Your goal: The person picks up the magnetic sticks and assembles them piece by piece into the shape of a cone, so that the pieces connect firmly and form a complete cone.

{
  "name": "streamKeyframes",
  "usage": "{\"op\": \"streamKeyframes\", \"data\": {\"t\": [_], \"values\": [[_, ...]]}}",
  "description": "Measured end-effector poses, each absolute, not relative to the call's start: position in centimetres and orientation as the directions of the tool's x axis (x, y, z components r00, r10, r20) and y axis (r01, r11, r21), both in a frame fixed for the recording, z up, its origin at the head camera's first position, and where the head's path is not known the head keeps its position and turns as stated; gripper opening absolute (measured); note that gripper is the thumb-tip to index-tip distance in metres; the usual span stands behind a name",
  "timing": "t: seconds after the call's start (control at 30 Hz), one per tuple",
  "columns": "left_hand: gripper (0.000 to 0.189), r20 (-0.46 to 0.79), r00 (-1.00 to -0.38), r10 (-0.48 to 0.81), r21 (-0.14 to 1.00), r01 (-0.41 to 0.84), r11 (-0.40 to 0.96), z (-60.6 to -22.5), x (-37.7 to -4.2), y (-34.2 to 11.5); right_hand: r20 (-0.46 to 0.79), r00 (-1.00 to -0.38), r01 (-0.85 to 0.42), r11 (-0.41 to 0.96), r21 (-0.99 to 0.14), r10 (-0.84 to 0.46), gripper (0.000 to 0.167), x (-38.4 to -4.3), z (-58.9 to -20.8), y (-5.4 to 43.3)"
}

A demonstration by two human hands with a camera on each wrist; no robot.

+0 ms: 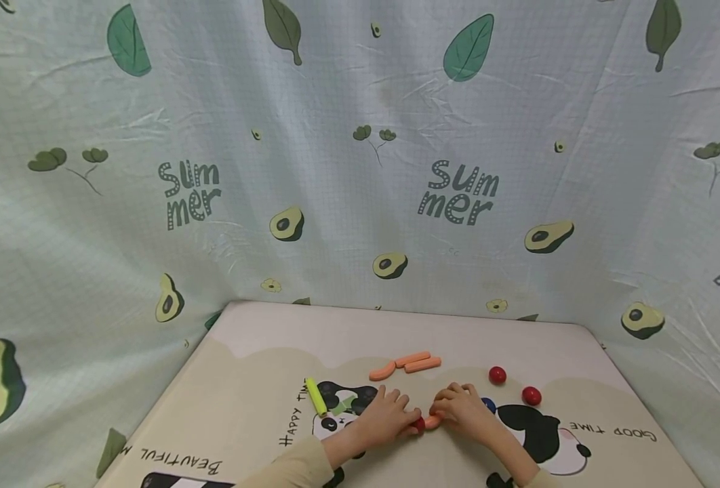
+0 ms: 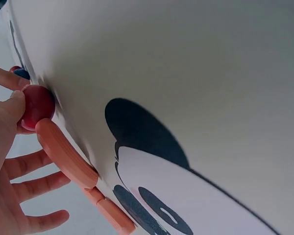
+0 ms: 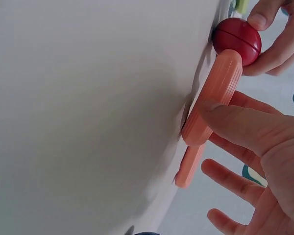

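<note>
My left hand [image 1: 384, 416] pinches a glossy red ball [image 2: 39, 106] with a groove round it, low against the mat. With thumb and fingers, my right hand [image 1: 466, 411] pinches an orange ridged toy sausage [image 3: 216, 93]. One end of this sausage touches the red ball, as both wrist views show. Farther back on the mat lie several more orange sausages [image 1: 423, 365]. A blue ball [image 1: 489, 404] sits just beyond the right hand and is partly hidden by it.
Two loose red balls [image 1: 497, 375] [image 1: 531, 396] sit to the right on the printed mat [image 1: 262, 379]. A yellow-green stick [image 1: 316, 396] lies left of my left hand, with a pale green piece [image 1: 343, 405] nearby. A patterned curtain [image 1: 335, 169] hangs behind the mat.
</note>
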State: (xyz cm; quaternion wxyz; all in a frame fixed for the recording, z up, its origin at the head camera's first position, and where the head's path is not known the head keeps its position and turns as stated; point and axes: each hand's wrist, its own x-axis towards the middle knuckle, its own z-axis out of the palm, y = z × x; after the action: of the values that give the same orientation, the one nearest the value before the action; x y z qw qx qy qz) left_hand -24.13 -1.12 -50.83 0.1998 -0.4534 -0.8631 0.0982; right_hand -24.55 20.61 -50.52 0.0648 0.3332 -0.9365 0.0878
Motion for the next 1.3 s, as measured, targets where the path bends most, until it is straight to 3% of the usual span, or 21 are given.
{"op": "streamKeyframes", "data": {"t": [0.3,0.83,1.1,1.3], "values": [[0.025,0.218,-0.512,0.831,-0.295,0.777,0.556,-50.3,-24.5,-1.2,0.193,-0.759,-0.647,0.754,-0.116,-0.622,0.015,-24.6,-50.6,20.9],[0.021,0.213,-0.49,0.845,-0.34,0.774,0.534,-50.3,-24.8,-2.5,0.229,-0.778,-0.62,0.775,-0.122,-0.585,0.014,-24.6,-50.1,22.1],[0.033,0.199,-0.509,0.837,-0.327,0.771,0.547,-50.5,-24.8,-2.1,0.298,-0.795,-0.577,0.811,-0.098,-0.529,0.014,-25.0,-49.9,22.6],[0.032,0.256,-0.453,0.854,-0.414,0.746,0.521,-50.8,-24.6,-1.8,0.358,-0.808,-0.527,0.846,-0.083,-0.469,0.013,-25.2,-49.8,23.1]]}}
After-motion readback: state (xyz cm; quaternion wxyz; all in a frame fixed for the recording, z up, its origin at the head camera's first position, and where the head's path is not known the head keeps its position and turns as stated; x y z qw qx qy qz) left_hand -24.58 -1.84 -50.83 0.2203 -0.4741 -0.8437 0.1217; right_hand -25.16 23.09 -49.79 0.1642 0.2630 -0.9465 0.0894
